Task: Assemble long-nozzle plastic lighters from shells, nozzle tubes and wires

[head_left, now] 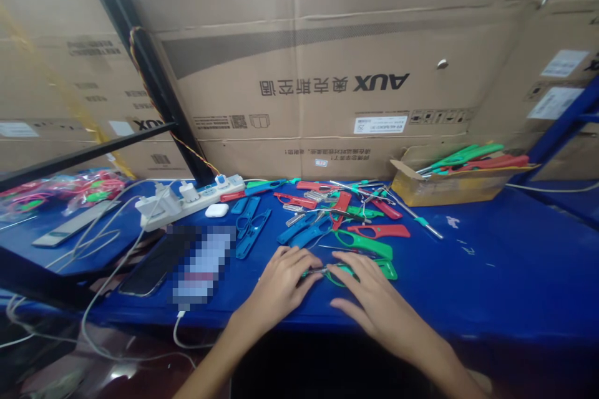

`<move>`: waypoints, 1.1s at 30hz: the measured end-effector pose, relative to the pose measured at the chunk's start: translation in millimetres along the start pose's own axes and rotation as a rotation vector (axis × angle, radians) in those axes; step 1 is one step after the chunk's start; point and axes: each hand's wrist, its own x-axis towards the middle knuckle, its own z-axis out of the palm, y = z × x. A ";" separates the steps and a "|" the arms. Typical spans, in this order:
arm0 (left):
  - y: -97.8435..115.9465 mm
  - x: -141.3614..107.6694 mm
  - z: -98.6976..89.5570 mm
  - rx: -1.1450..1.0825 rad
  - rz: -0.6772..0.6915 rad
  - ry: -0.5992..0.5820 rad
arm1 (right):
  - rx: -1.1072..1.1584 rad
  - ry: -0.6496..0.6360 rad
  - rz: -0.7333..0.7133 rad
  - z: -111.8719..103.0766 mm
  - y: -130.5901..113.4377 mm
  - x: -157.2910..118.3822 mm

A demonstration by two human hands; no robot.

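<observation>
On the blue table, my left hand [285,277] is closed, thumb against fingers, on the end of a thin metal rod [322,270]. My right hand [369,290] has its fingertips on a green lighter half-shell [341,275] that meets the rod, its thumb spread lower down. Both hands partly cover these parts. Past my right fingers another green piece [388,269] sticks out. Just beyond lie a green lighter shell [365,243], a red one [381,231] and blue ones [304,229]. Metal lighter tubes with teal collars [422,222] lie among them.
An open cardboard box [449,190] holds green and red lighters at the back right. Left are a power strip [191,202] with chargers, a white earphone case [216,211], two phones [203,268] and loose white cables. Large cartons [327,43] stand behind the table.
</observation>
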 end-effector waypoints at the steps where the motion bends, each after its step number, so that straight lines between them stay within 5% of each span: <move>1: 0.3 0.1 -1.0 -0.003 0.002 -0.001 | 0.018 -0.008 0.010 -0.6 0.4 -0.6; 12: 8.9 1.1 2.7 0.070 -0.016 -0.026 | 0.108 -0.089 0.060 2.2 6.5 -2.8; 19: 8.0 -0.8 7.7 0.144 0.045 0.015 | 0.057 -0.007 -0.013 0.9 6.2 -4.2; 33: 7.6 1.2 5.1 0.006 -0.076 0.017 | 0.069 -0.028 -0.024 -3.4 5.9 -4.9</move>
